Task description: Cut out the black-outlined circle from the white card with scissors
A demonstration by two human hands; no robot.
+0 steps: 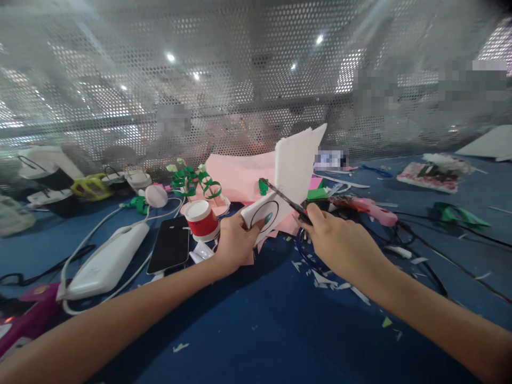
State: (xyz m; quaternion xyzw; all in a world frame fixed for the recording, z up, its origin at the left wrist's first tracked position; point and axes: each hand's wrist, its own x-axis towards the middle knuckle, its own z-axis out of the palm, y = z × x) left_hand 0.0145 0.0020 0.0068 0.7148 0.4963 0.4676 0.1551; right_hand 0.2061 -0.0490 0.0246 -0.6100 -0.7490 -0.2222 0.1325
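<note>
Left hand (236, 241) pinches paper (298, 160), right hand (336, 242) grips scissors (285, 199) at the drawn circle (264, 214); turning the paper should keep the cut clean.

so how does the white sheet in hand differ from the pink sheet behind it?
Pose: the white sheet is held up off the table by the left hand; the pink sheet lies on it. Marking: the white sheet has a drawn black circle; the pink sheet looks plain. Cutting: scissors in the right hand bite the white sheet, not the pink sheet. Both are paper.
</note>
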